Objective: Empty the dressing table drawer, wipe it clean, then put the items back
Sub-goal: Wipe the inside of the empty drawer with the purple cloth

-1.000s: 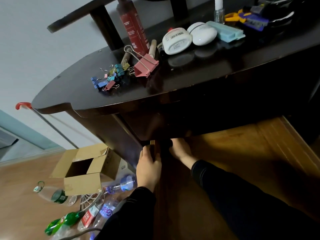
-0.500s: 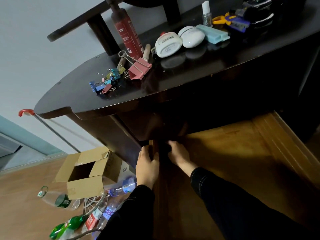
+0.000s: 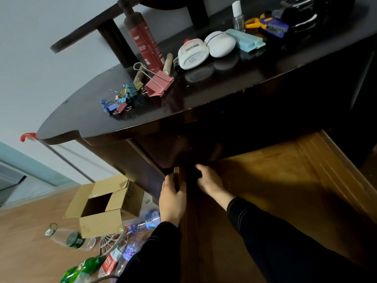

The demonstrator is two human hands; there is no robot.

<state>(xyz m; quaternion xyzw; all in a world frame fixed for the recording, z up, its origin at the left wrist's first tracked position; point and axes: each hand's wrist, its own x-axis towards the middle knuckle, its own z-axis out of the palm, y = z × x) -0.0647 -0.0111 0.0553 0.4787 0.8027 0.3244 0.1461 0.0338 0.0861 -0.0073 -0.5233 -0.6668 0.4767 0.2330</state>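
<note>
Left hand (image 3: 172,201) clamped on the thin wooden side wall (image 3: 177,176) of the drawer (image 3: 275,180), thumb one side, fingers the other. Right hand (image 3: 210,183) just beside it, deeper in at the shaded corner under the tabletop (image 3: 224,92), fingers curled round a dark lump (image 3: 192,173); I can't tell what it is. Drawer's bare wood bottom runs out to the right of both hands. Above the hands on the tabletop: small binder clips (image 3: 120,99), big pink clip (image 3: 159,85), red bottle (image 3: 145,45), white tub (image 3: 192,53). Cardboard box (image 3: 106,205) on the floor, left of the left hand.
</note>
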